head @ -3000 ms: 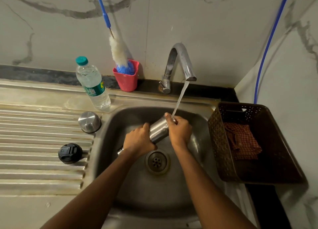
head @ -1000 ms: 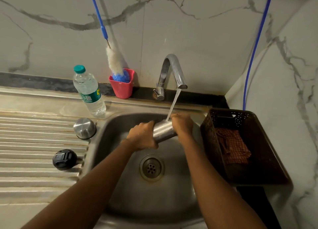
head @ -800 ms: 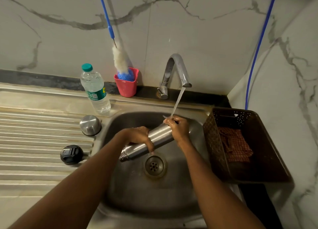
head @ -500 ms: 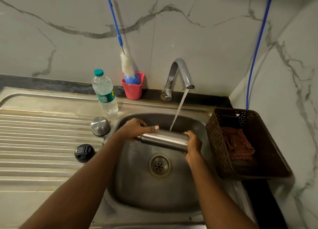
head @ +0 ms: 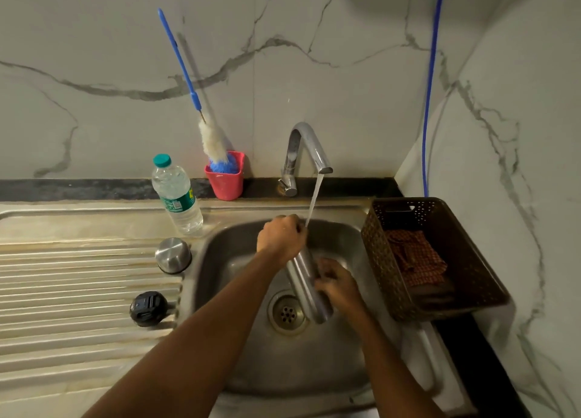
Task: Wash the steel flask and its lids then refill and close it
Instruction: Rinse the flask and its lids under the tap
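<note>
Gripping the wet steel flask [head: 305, 288], left hand [head: 280, 238] round its top, right hand [head: 338, 284] maybe curled round its side, we could drop it; wet steel slips.

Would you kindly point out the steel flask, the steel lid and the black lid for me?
steel flask [head: 302, 279], head view, middle of its bare side
steel lid [head: 173, 254], head view, its rounded top
black lid [head: 148, 307], head view, its top face
</note>
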